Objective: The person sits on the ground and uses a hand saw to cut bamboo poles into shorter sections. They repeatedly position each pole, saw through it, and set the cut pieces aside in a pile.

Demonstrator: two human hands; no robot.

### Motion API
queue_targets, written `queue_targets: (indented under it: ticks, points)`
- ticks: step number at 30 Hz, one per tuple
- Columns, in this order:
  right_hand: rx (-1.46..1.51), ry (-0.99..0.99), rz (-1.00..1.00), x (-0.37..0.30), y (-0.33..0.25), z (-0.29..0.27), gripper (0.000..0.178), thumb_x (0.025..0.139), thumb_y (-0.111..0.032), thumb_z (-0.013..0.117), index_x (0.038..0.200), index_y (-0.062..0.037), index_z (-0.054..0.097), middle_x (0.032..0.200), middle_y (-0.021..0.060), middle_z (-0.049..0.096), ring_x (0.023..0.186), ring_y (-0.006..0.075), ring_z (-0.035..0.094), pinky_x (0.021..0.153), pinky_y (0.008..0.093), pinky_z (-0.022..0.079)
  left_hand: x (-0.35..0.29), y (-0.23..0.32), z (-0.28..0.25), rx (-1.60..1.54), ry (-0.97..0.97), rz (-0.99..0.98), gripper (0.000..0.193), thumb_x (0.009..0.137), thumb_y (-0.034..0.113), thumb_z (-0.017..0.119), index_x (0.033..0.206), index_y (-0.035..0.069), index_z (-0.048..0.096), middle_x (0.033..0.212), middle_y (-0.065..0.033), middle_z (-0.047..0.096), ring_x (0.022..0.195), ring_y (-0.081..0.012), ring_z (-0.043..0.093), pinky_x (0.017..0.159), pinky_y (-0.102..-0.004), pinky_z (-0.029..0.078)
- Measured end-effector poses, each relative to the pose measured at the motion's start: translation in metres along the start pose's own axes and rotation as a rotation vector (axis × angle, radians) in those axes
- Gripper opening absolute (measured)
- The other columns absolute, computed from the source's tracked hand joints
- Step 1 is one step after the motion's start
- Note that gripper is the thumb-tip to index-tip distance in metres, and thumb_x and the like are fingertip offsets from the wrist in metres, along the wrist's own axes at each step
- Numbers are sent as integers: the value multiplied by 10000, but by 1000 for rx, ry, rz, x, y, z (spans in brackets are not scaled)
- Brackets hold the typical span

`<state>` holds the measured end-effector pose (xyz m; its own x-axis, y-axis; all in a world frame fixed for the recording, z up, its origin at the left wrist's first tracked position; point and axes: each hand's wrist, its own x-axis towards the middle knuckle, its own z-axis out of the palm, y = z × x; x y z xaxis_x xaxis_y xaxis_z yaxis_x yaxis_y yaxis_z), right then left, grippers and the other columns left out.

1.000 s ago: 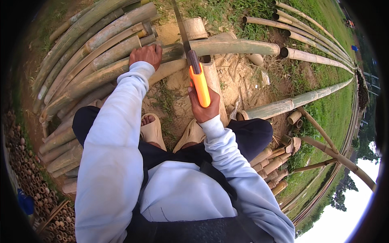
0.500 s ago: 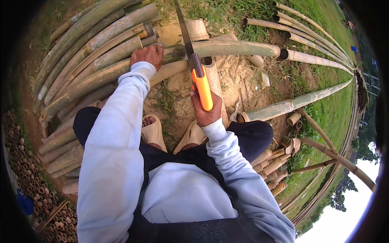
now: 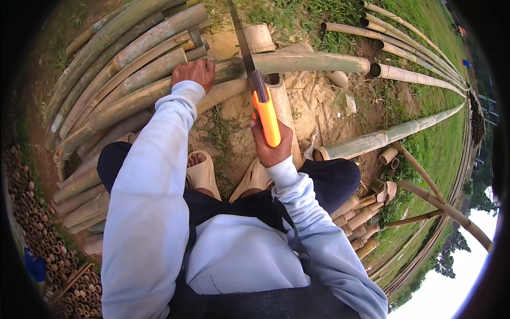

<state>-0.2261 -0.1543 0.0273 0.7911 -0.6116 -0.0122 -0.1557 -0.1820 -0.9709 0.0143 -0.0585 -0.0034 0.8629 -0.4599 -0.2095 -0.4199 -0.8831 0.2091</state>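
A long bamboo pole [image 3: 311, 63] lies crosswise in front of me. My left hand [image 3: 194, 73] is closed over it, knuckles up, left of the saw. The handsaw [image 3: 244, 45] has a dark blade that lies across the pole and points away from me. My right hand [image 3: 272, 142] grips its orange handle [image 3: 269, 117]. Whether the blade has bitten into the bamboo is hard to see. Beneath the pole, near the blade, is a bamboo support piece [image 3: 281, 103] running toward me. An upright bamboo stub [image 3: 258, 38] stands just beyond the pole.
Stacked bamboo poles [image 3: 154, 37] fill the left side. More long poles [image 3: 409, 74] stretch off to the right over grass. Cut bamboo pieces [image 3: 366, 218] lie by my right knee, near a slanting pole frame [image 3: 443, 204]. My sandals [image 3: 202, 173] rest on sawdust-covered ground.
The saw handle sits very slightly nearer to me. My left hand keeps its place on the pole, and the whole view has shifted a little.
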Motion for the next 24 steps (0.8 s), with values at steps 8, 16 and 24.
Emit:
queue_targets:
  ticks: [8,16,24]
  points:
    - [-254,-119,200,-161,-64,-87,147,925,-53,715,1042,36,713,654,72,609,568,126,562,582,283,482,-8,-12,6,9,-7,-56,530,1057,400,332,969,100,761,924,-213,745,909,-396,712,994,-489,468]
    - [-23,-7,39,-10,1,2,152,933,-94,733,914,38,661,675,94,624,608,132,559,585,312,457,-3,-2,3,-15,25,1,566,1058,432,345,959,75,773,893,-232,737,864,-421,715,922,-509,515]
    - [-269,-163,160,-160,-56,-91,222,905,-25,706,1120,29,710,667,88,613,561,165,589,580,289,483,-7,-14,7,14,20,-54,541,1057,406,348,952,88,772,886,-212,744,866,-400,718,987,-477,480]
